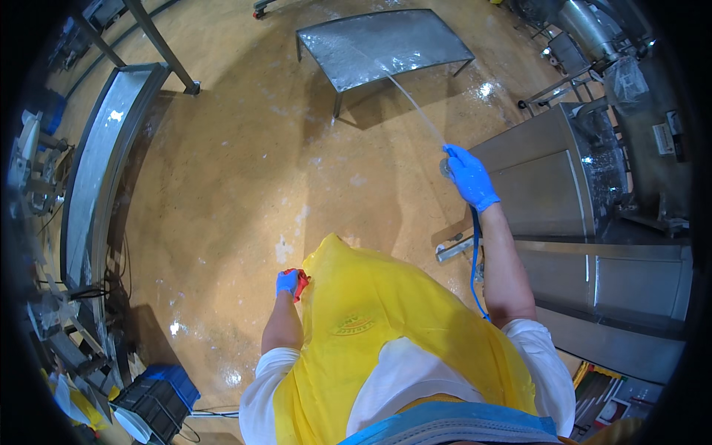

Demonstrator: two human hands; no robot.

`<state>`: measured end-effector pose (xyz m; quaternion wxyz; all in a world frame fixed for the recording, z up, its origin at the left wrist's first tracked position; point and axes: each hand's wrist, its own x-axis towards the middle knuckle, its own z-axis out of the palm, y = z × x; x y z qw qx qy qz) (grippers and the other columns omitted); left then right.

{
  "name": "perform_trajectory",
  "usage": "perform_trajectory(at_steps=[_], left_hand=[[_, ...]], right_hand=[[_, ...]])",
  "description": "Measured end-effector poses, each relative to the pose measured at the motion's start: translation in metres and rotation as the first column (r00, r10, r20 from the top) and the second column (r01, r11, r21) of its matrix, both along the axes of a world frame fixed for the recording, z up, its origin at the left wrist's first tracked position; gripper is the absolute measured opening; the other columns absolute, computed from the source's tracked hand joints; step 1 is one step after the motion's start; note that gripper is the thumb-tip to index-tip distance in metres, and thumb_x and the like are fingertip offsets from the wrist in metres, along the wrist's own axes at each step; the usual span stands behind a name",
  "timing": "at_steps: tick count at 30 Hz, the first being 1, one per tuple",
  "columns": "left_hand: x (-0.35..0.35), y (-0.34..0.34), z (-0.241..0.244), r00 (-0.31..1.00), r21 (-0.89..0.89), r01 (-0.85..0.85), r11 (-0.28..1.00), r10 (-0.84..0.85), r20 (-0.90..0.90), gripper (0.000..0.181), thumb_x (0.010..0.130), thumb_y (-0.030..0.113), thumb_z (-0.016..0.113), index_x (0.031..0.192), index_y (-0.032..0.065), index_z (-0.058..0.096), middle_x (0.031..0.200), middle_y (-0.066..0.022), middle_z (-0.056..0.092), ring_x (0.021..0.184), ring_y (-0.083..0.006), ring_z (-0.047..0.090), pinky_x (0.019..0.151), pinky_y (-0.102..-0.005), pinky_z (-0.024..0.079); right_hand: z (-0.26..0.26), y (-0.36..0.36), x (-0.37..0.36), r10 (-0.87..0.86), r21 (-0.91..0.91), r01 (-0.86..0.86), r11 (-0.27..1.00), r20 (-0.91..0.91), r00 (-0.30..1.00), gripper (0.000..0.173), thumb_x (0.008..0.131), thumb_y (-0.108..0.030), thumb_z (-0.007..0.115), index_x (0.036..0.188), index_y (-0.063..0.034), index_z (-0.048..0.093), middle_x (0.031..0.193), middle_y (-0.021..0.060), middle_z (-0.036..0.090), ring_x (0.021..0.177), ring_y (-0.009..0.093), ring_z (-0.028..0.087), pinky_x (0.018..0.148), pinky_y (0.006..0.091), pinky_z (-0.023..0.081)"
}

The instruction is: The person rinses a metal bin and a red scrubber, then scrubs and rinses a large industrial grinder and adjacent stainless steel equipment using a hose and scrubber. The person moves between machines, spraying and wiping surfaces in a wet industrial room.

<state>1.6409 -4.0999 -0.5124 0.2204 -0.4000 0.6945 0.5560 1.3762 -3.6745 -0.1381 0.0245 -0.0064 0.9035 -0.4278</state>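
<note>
In a blue glove, my right hand [470, 177] grips a spray nozzle [445, 167] on a blue hose [474, 261] that hangs down past my forearm. A thin water jet [417, 107] runs from the nozzle to the near edge of a low stainless steel table [389, 41], whose top is wet and shiny. My left hand [287, 282], also gloved in blue, is closed around a crumpled red cloth [302, 282] beside my yellow apron [378, 295]. The fingers of the right hand hide most of the nozzle.
A long steel trough or conveyor [105, 150] stands at the left. Steel cabinets [534, 167] line the right side, with a wheeled frame [556, 94] beyond. Dark and blue crates [161, 397] sit at the lower left. The tan floor [222, 194] has wet patches.
</note>
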Motion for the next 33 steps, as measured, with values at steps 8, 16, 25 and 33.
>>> perform_trajectory(at_steps=[8, 16, 25, 33], left_hand=[[-0.005, -0.004, -0.012, 1.0, -0.035, 0.019, 0.999, -0.019, 0.018, 0.022, 0.078, 0.023, 0.059, 0.079, 0.0041, 0.071, 0.073, -0.0125, 0.069, 0.066, -0.0238, 0.065, 0.06, -0.0364, 0.052], [-0.008, -0.007, -0.009, 0.997, 0.217, -0.004, 0.976, -0.012, 0.072, 0.019, 0.075, 0.021, 0.054, 0.074, 0.0093, 0.07, 0.064, -0.0102, 0.063, 0.046, -0.0258, 0.056, 0.038, -0.0456, 0.042], [-0.028, -0.002, 0.003, 0.999, 0.016, 0.039, 0.999, -0.039, -0.008, 0.017, 0.076, 0.02, 0.055, 0.075, 0.0072, 0.067, 0.069, -0.0144, 0.064, 0.051, -0.0302, 0.059, 0.039, -0.0487, 0.043], [-0.055, 0.0, 0.025, 0.996, 0.187, 0.026, 0.982, -0.043, 0.084, 0.012, 0.079, 0.009, 0.059, 0.073, 0.0012, 0.064, 0.071, -0.0112, 0.065, 0.062, -0.023, 0.062, 0.057, -0.0391, 0.05]], right_hand=[[0.011, 0.024, -0.004, -0.077, 0.228, 0.008, 0.974, 0.293, 0.953, 0.036, 0.093, -0.017, 0.049, 0.124, -0.002, 0.057, 0.118, 0.0192, 0.063, 0.105, 0.025, 0.063, 0.09, 0.0335, 0.047], [0.078, 0.058, -0.024, -0.319, 0.007, 0.326, 0.945, -0.182, 0.93, 0.031, 0.092, -0.015, 0.051, 0.12, -0.0023, 0.059, 0.099, 0.0108, 0.066, 0.082, 0.017, 0.061, 0.077, 0.0316, 0.049], [0.155, 0.119, -0.041, -0.357, 0.059, 0.449, 0.892, -0.518, 0.778, 0.033, 0.093, -0.016, 0.05, 0.121, -0.0023, 0.059, 0.084, 0.0018, 0.06, 0.064, 0.005, 0.049, 0.059, 0.0233, 0.042], [0.185, 0.137, -0.025, -0.395, 0.053, 0.475, 0.879, -0.478, 0.785, 0.037, 0.091, -0.015, 0.05, 0.124, 0.0006, 0.057, 0.122, 0.0148, 0.063, 0.115, 0.023, 0.058, 0.099, 0.0313, 0.042]])
